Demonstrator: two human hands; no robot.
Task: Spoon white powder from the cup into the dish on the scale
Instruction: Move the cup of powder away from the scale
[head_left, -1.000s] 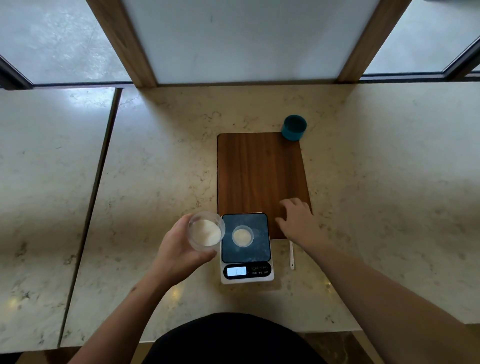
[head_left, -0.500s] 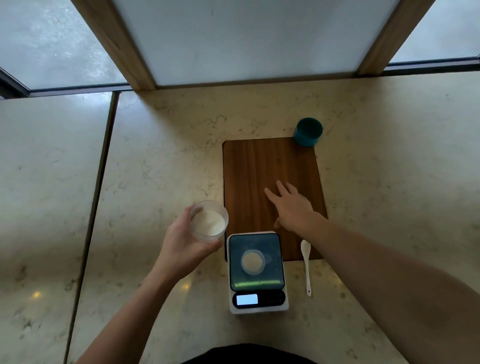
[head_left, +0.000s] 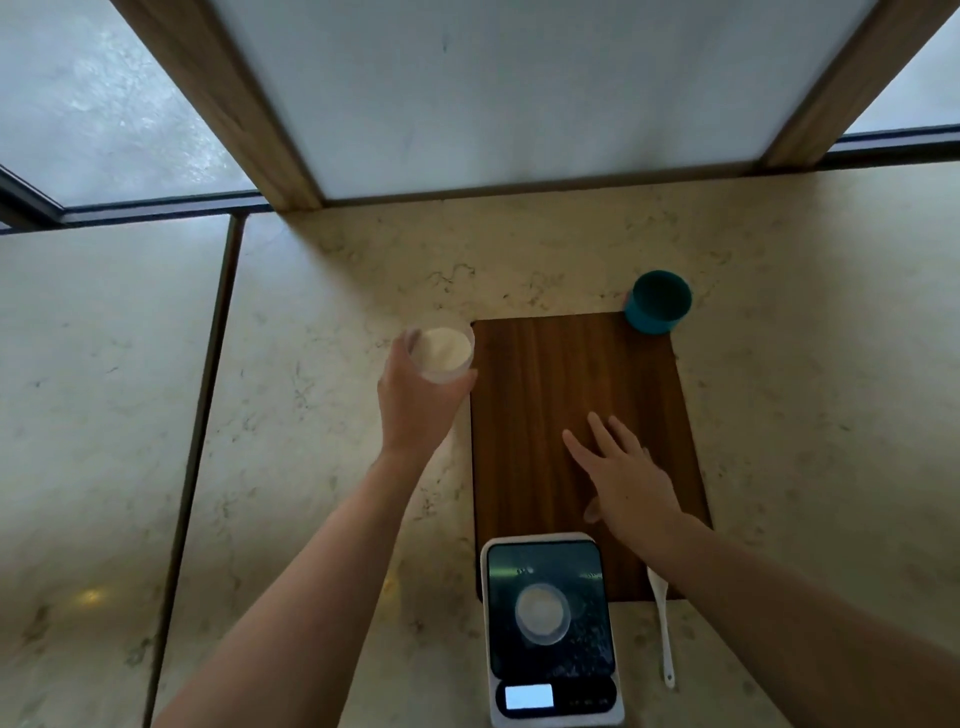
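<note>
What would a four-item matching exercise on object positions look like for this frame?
Things:
1. clear cup of white powder
2. teal cup
3. white spoon
4. small dish

Places:
A. on the scale
B. lying on the counter, right of the scale
C. held in the left hand
D. at the wooden board's far right corner

Pairs: 1-C, 2-D, 3-B, 4-A
</note>
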